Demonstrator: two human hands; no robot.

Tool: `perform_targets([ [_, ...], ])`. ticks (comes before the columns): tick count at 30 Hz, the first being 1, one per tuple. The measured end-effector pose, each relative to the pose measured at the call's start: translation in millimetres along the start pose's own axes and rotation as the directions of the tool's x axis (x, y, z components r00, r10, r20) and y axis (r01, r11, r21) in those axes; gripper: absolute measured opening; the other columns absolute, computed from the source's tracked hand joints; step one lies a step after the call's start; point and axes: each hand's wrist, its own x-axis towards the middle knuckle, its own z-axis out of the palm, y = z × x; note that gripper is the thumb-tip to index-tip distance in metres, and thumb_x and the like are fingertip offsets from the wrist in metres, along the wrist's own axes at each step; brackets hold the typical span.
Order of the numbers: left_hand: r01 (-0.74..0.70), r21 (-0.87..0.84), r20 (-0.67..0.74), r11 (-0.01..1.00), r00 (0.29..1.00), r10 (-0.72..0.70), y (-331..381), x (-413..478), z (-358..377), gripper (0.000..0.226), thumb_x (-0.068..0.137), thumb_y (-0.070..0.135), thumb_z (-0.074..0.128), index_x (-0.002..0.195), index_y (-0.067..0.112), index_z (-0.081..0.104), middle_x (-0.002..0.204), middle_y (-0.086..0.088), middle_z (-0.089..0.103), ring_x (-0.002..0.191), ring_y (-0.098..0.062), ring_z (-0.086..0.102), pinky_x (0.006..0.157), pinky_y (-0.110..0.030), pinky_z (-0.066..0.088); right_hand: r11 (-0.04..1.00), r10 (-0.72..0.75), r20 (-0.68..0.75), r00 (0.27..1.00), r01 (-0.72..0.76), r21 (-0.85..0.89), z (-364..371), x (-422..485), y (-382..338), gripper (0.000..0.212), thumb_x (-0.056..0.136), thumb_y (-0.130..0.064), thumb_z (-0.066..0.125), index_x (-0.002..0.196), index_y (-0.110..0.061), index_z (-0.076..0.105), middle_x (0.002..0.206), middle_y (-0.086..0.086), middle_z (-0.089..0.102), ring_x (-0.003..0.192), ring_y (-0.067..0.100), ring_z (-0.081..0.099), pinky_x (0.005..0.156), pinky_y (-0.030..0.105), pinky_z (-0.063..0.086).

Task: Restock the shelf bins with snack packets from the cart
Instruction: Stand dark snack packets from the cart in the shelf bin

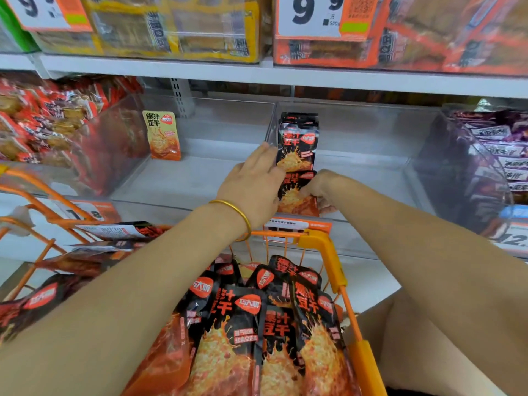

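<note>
Snack packets [297, 141], black, stand in a row against the left wall of a clear shelf bin [357, 155]. Left hand [254, 181], fingers straight, props the row from the side; right hand [321, 192] holds a front packet [295, 197], fingers curled round it. Risk: once let go, the row may topple forward on the slick bin floor. Orange cart [323, 241] below holds more. White shelf [171, 68] and price tag [311, 15] above.

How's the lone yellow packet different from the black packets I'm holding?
The yellow packet is yellow-orange, the black packets black-orange. The yellow packet stands alone, untouched; the black packets are several, the left hand against them, the right hand gripping one. Both sit in clear bins.
</note>
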Motion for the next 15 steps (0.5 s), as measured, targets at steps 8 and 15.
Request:
perform_targets([
  [8,-0.023,-0.039,0.001,0.999,1.0,0.023,-4,-3,4,0.044,0.089,0.013,0.049,0.132,0.01,0.042,0.156,-0.007,0.001,0.144,-0.018,-0.012,0.111,-0.037,0.028,0.975,-0.014,0.007,1.0,0.012,0.222,6,13,3,0.03,0.078,-0.006,0.072,0.105,-0.006,0.057,0.118,0.012,0.061,0.103,0.024,0.059,0.076,0.033,0.05],
  [15,-0.09,-0.063,-0.162,0.994,0.984,0.078,-9,4,7,0.039,0.078,0.002,0.057,0.116,-0.003,0.057,0.137,-0.021,0.039,0.138,-0.033,0.023,0.099,-0.051,0.04,0.922,0.007,0.211,0.977,-0.088,0.378,-11,0,5,0.028,0.08,0.001,0.068,0.104,-0.011,0.058,0.098,0.008,0.061,0.093,0.023,0.057,0.08,0.036,0.048],
])
